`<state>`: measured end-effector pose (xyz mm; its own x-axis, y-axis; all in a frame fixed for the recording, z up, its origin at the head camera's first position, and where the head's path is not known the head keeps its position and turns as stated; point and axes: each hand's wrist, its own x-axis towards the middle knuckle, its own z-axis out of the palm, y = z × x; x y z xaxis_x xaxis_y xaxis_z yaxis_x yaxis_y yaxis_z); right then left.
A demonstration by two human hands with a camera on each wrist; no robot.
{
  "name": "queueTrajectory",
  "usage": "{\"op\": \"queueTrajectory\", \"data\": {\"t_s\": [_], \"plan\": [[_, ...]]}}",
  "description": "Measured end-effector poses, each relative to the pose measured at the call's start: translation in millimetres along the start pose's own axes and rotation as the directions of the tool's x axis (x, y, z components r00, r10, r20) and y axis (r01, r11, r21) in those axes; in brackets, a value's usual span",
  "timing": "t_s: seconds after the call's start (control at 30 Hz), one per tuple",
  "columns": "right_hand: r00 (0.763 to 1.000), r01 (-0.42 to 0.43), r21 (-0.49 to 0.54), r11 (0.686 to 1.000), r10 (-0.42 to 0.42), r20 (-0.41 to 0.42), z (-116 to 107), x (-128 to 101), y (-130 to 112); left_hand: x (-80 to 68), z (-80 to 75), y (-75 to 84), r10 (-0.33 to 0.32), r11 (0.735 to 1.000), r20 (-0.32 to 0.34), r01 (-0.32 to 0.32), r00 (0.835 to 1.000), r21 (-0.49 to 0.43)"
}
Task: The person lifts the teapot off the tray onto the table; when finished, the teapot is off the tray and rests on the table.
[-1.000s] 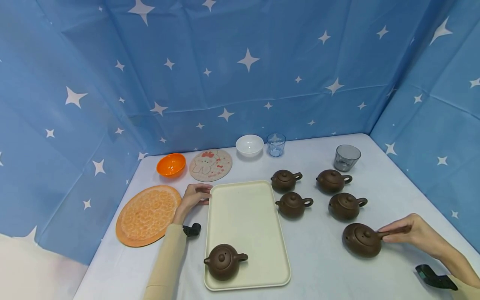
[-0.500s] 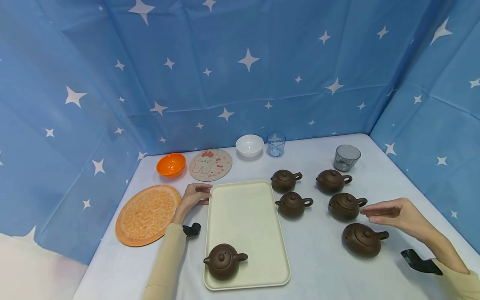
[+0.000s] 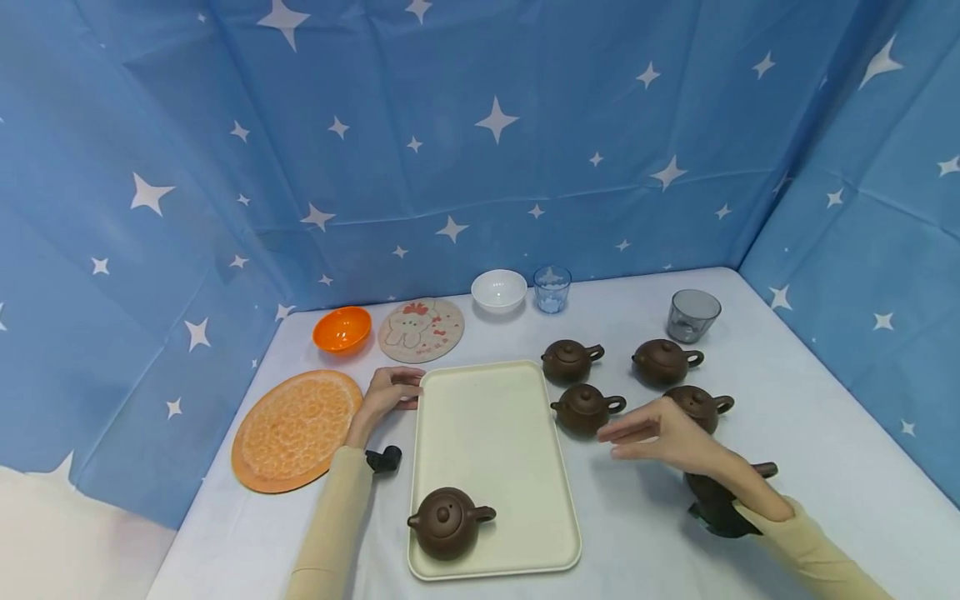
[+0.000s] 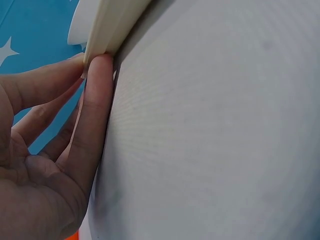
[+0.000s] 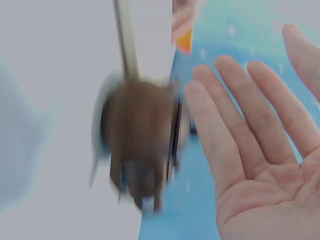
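My left hand [image 3: 390,392] pinches the upper left corner of a cream tray [image 3: 487,442]; in the left wrist view, the fingertips meet at the tray's rim [image 4: 107,30]. One brown teapot [image 3: 444,533] stands on the tray's lower left part, its handle pointing right. My right hand [image 3: 663,433] hovers over the table, holding nothing, its fingers extended toward a teapot [image 3: 583,412] beside the tray's right edge. Blurred, a teapot [image 5: 140,125] also shows in the right wrist view. Behind my right hand and wrist, a teapot [image 3: 701,404] and a nearer teapot [image 3: 765,469] are partly hidden.
Two more brown teapots stand farther back, one left [image 3: 567,362] and one right [image 3: 663,362]. Along the back are an orange bowl [image 3: 342,331], a rabbit mat [image 3: 422,331], a white bowl [image 3: 499,292], a blue glass [image 3: 552,290] and a grey glass [image 3: 693,317]. An orange round mat [image 3: 296,429] lies left.
My right hand has let go of the nearest right teapot's handle and moved left across the table toward the tray. My left hand and the tray have stayed put.
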<state>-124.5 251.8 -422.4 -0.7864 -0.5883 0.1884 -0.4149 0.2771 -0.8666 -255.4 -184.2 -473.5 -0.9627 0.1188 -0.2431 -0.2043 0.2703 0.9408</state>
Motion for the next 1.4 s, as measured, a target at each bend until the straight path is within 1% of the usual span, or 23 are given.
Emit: {"op": "queueTrajectory", "data": {"t_s": [0.1,0.17,0.33,0.4,0.57,0.63,0.8,0.9,1.13,1.23,1.4], "plan": [[0.999,-0.005,0.064,0.998,0.001,0.055,23.7,12.7,-4.6,1.9,1.3,-4.4,0.012,1.000,-0.008,-0.012,1.000,0.005],[0.997,0.012,0.078,0.997,-0.018,0.072,38.6,20.3,-8.4,1.9,2.0,-5.1,0.025,1.000,-0.010,-0.025,1.000,0.000],[0.993,0.084,0.121,0.989,-0.093,0.069,71.8,37.2,-16.7,0.7,1.8,-3.0,0.038,0.999,-0.023,-0.038,0.999,-0.012],[0.991,0.106,0.136,0.985,-0.116,0.067,83.3,42.2,-18.6,0.4,1.4,-2.4,0.032,0.999,-0.027,-0.032,0.999,-0.014],[0.991,0.104,0.169,0.980,-0.117,0.068,106.4,50.5,-22.0,0.3,0.4,-1.4,0.027,1.000,-0.029,-0.027,0.999,-0.002],[0.990,0.103,0.173,0.980,-0.118,0.077,113.5,52.7,-23.6,0.3,0.3,-1.2,0.026,1.000,-0.029,-0.026,0.999,0.004],[0.981,0.144,0.160,0.977,-0.162,0.105,127.9,55.2,-27.3,0.4,0.5,-1.7,0.026,1.000,-0.028,-0.026,0.999,0.009],[0.980,0.152,0.171,0.974,-0.171,0.105,135.8,54.5,-27.9,-0.4,1.0,-1.6,0.030,0.999,-0.026,-0.030,0.999,0.018],[0.984,0.159,0.158,0.975,-0.169,0.055,151.0,55.6,-24.9,-0.8,0.8,-1.5,0.037,0.999,-0.030,-0.036,0.999,0.014],[0.987,0.140,0.151,0.979,-0.151,0.058,156.3,58.7,-23.8,-0.2,0.4,-2.2,0.037,0.999,-0.028,-0.036,0.999,0.010],[0.996,0.054,0.141,0.989,-0.064,0.062,163.4,62.8,-25.7,0.0,0.7,-4.0,0.033,0.999,-0.020,-0.033,0.999,0.008]]}}
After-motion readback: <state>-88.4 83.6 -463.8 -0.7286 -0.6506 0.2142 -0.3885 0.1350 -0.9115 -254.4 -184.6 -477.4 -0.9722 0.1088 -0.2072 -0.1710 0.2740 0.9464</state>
